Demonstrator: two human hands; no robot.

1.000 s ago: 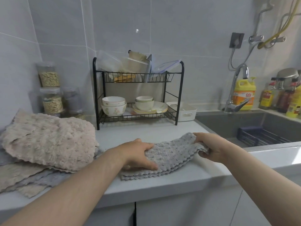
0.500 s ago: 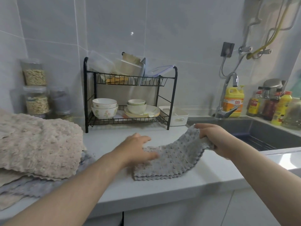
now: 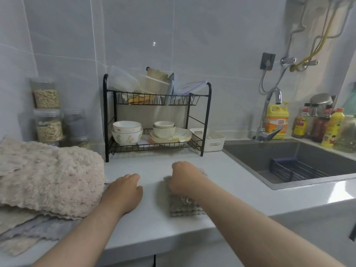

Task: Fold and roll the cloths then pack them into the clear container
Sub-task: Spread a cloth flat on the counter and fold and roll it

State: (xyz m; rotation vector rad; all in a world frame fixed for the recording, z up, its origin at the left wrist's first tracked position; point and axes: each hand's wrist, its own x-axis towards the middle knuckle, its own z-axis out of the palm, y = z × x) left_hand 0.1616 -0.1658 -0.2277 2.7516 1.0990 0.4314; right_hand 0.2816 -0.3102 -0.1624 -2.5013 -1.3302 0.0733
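Pressing fist-closed, the right hand (image 3: 185, 181) pins the folded grey cloth (image 3: 183, 206); the left hand (image 3: 125, 191) lies loosely curled and empty; the fold may spring apart if released.

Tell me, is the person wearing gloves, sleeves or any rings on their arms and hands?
No. The left hand and right hand are bare, with no gloves. Both forearms are uncovered as far as the picture shows, so no sleeves appear. No watch or bracelet shows; the fingers are too curled to check for rings.
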